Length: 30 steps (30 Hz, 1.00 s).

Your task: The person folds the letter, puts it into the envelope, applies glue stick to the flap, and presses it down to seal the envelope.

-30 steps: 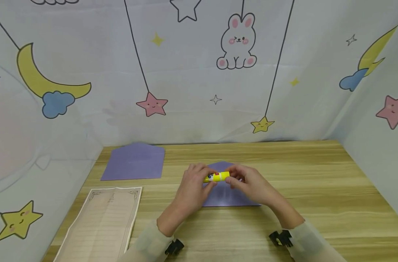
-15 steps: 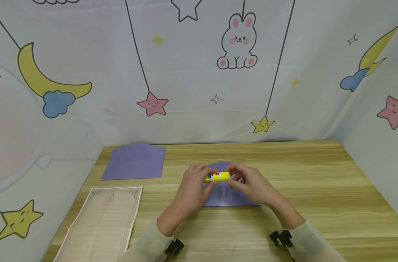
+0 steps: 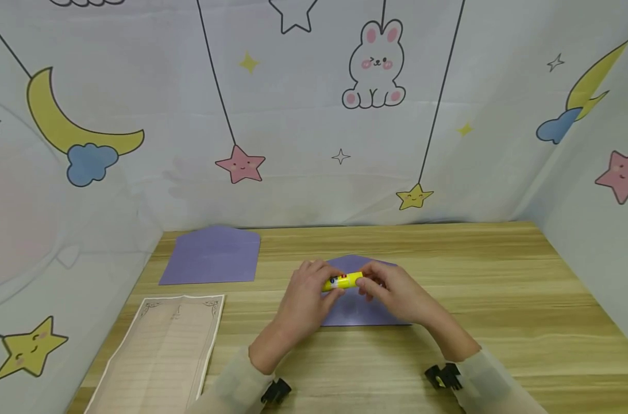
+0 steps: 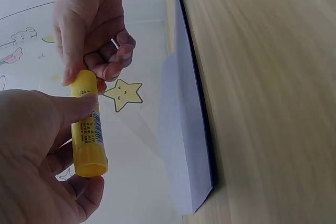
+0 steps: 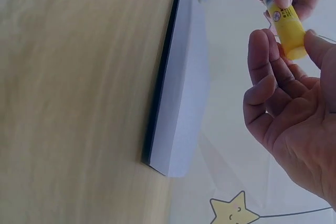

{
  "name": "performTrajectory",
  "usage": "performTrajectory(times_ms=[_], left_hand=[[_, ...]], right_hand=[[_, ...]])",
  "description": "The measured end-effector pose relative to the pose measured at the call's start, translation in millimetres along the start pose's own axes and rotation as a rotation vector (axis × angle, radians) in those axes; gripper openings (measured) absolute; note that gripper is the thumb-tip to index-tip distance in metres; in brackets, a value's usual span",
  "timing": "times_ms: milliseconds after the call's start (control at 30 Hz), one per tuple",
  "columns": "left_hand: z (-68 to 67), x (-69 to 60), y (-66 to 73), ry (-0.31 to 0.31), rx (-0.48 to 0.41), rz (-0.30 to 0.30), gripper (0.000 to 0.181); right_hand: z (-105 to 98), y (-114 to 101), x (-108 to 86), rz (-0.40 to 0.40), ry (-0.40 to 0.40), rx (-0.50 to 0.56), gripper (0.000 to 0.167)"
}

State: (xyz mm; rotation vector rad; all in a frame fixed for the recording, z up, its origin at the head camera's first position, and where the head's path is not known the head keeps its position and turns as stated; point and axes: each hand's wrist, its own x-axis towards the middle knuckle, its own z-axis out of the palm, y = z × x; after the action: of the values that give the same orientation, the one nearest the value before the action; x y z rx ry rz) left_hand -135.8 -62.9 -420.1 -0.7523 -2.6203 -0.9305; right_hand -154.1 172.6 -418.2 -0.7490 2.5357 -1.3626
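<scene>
L hand [image 3: 303, 296] pinches yellow glue stick [image 3: 343, 280] approx. midway, thumb vs. fingers; R hand [image 3: 399, 293] holds its other end, thumb & index pinched. Glue stick's up off wood-grain tabletop [image 3: 370, 368], above purple envelope [image 3: 362, 311] lying flap side away from person; contents n/v, ditto glue level. 2nd purple envelope [image 3: 212, 256] flat at far L, contents also n/v. Lined letter paper [image 3: 161, 351] just nearer, same side.

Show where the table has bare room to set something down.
Bare: the table between right sleeve and right-hand curtain, also between right sleeve and left sleeve. Crowded: left, lined paper and purple envelope; centre, glue stick over second envelope.
</scene>
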Motion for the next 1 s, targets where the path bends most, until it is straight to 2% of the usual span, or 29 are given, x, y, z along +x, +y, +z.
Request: performTrajectory(times_ms=[233, 400, 500, 567, 667, 833, 1000], left_hand=[[-0.2, 0.5, 1.3, 0.024, 0.0, 0.037, 0.027], [0.9, 1.0, 2.0, 0.024, 0.019, 0.055, 0.026], [1.1, 1.1, 2.4, 0.009, 0.01, 0.041, 0.027], [0.3, 1.3, 2.8, -0.01, -0.021, 0.002, 0.028], [-0.8, 1.6, 2.7, -0.011, -0.131, -0.086, 0.028], [-3.2, 2.2, -0.5, 0.016, -0.401, -0.267, 0.031], [-5.7, 3.7, -1.5, 0.006, -0.669, -0.421, 0.038]], right_hand=[[3.2, -3.8, 1.5, 0.027, 0.06, -0.052, 0.04], [3.6, -4.0, 1.2, 0.061, 0.061, -0.05, 0.048], [2.7, -3.6, 1.2, 0.083, 0.051, -0.029, 0.051], [1.5, -3.7, 1.0, 0.095, 0.057, -0.012, 0.053], [-0.3, -5.8, 0.1, 0.109, 0.074, 0.021, 0.053], [-0.1, -7.7, -0.5, 0.095, 0.071, 0.041, 0.037], [6.4, -9.6, -0.8, 0.049, 0.065, -0.019, 0.038]])
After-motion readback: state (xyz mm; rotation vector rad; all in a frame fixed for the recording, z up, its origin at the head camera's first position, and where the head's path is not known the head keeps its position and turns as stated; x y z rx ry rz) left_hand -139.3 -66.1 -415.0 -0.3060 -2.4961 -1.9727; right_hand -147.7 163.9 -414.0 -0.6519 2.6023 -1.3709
